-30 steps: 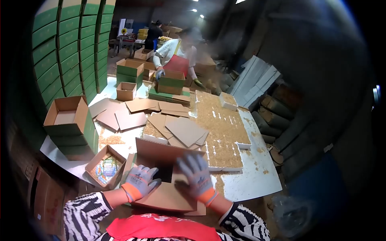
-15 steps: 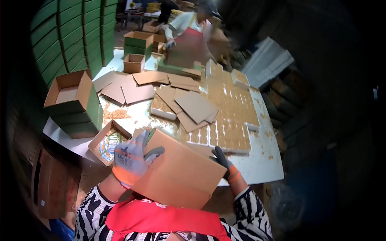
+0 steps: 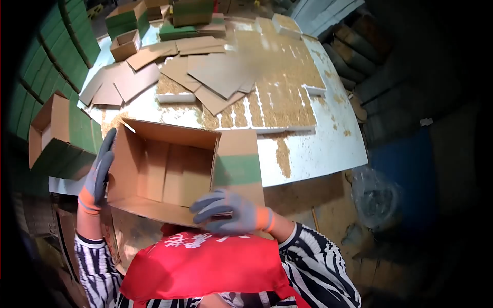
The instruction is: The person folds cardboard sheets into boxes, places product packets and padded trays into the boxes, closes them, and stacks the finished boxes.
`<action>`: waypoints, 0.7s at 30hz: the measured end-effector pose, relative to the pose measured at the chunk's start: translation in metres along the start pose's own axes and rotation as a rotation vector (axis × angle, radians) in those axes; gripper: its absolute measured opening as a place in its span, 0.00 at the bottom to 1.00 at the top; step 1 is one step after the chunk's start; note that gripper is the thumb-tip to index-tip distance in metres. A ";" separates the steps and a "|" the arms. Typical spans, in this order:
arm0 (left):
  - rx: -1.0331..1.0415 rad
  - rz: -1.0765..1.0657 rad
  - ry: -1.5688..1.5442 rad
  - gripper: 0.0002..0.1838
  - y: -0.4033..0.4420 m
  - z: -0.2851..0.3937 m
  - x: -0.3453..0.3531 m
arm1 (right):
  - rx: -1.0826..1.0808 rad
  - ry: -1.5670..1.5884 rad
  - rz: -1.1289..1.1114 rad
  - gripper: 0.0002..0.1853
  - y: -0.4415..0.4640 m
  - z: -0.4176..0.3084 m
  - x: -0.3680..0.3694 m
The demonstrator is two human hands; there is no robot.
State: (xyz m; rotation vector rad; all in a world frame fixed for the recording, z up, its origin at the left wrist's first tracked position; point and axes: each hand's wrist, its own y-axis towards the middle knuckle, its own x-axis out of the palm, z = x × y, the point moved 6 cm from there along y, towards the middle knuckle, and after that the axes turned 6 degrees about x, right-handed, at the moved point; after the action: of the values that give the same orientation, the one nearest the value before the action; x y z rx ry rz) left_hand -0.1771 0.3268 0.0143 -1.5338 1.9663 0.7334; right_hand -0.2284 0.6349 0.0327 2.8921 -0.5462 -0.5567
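Observation:
An empty cardboard box (image 3: 174, 174), its opening turned up toward me, is tilted at the near edge of the table, with a green-banded face at its right. Flat against the box's left side is my left hand (image 3: 100, 169), gloved in grey and orange, fingers stretched out. My right hand (image 3: 226, 210), in a matching glove, lies over the near right corner of the box, its fingers bent over the rim. Loose flat cardboard sheets (image 3: 218, 72) lie beyond the box, beside white trays topped with brown granular material (image 3: 280, 105).
Green stacked boxes (image 3: 77, 31) rise at the far left. An open green box (image 3: 69, 131) stands left of my left hand. A smaller carton (image 3: 126, 45) and more boxes (image 3: 127, 18) stand at the back left. A plastic bag (image 3: 374, 197) lies at the right.
The box has turned from its closed side to its open inside facing me. My left hand moved to its left side, my right hand to its near rim. The view has tipped downward.

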 end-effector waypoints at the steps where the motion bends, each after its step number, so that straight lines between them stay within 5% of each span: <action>1: -0.161 -0.006 -0.574 0.29 0.003 -0.008 0.003 | 0.170 0.258 0.066 0.21 -0.013 0.015 -0.013; 2: -0.333 -0.011 -1.143 0.29 0.006 -0.013 0.008 | 0.334 0.512 0.129 0.24 -0.028 0.031 -0.028; 4: -0.630 -0.029 -2.050 0.30 0.013 -0.012 -0.005 | 0.378 0.704 0.755 0.25 -0.071 0.102 -0.098; 6: -0.682 -0.156 -2.225 0.31 0.005 -0.002 -0.010 | 0.419 0.663 1.355 0.28 -0.128 0.180 -0.171; 8: -0.873 -0.237 -2.225 0.29 -0.003 0.012 -0.007 | 0.365 0.591 1.706 0.34 -0.200 0.292 -0.239; 11: -0.955 -0.257 -1.973 0.19 -0.024 0.017 0.020 | 0.778 -0.084 1.845 0.52 -0.229 0.361 -0.317; 13: -1.009 -0.296 -1.873 0.14 -0.019 0.014 0.024 | 1.300 -0.439 1.865 0.68 -0.223 0.383 -0.345; 16: -1.203 -0.406 -1.900 0.12 -0.018 0.018 0.008 | 1.122 -0.509 1.799 0.68 -0.225 0.401 -0.334; 20: -1.207 -0.403 -1.869 0.12 -0.017 0.015 0.013 | 0.529 -0.016 1.819 0.58 -0.259 0.376 -0.300; 21: -1.188 -0.373 -1.863 0.12 -0.017 0.015 0.016 | 0.592 0.034 1.854 0.57 -0.274 0.361 -0.285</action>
State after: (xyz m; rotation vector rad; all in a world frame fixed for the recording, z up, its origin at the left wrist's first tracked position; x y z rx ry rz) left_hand -0.1630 0.3228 -0.0087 -0.7009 -0.2448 2.1233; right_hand -0.5248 0.9689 -0.2626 1.3640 -2.9459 0.0414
